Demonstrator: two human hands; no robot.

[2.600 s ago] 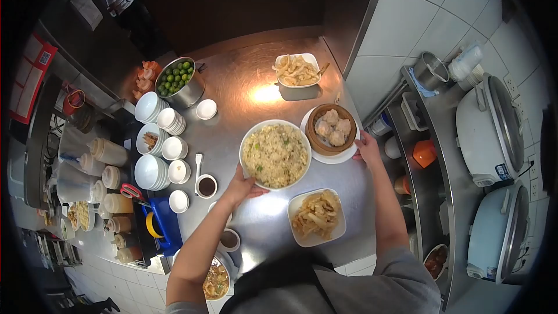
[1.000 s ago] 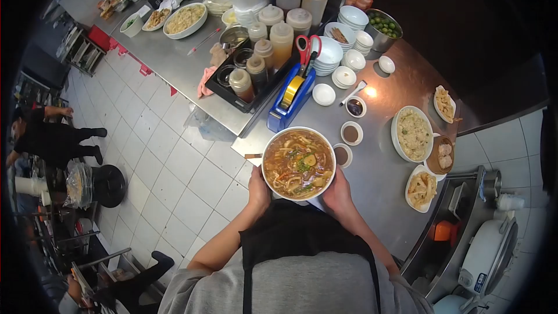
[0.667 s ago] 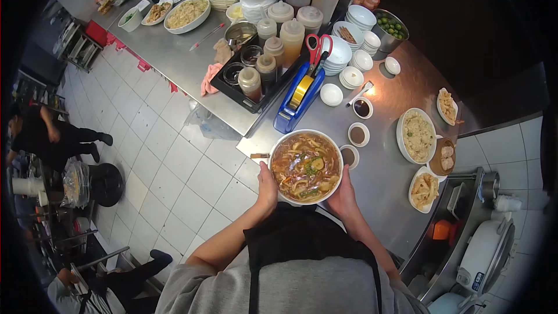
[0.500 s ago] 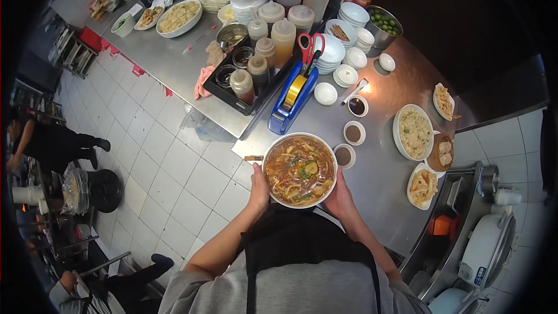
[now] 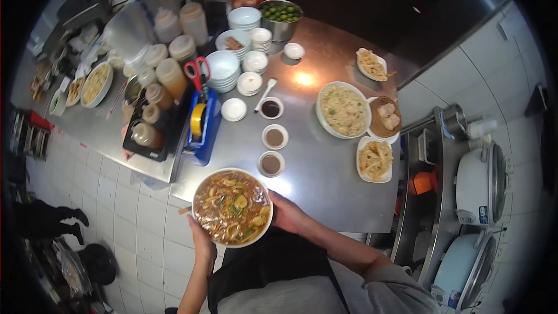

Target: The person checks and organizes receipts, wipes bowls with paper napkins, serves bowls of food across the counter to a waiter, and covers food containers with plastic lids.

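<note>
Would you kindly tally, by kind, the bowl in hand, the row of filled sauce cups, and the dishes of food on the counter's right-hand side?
Bowl of soup: 1
Cup of dark sauce: 1
Cups of lighter brown sauce: 2
Bowl of rice: 1
Dishes of pale strips: 2
Steamer of dumplings: 1
Total: 8

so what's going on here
A person has both hands around a white bowl of brown soup, holding it in front of them by a steel counter. Three small sauce cups stand in a row on the counter. Farther right are rice, dumplings and fried food. Whether the bowl's base touches anything is hidden.
</note>
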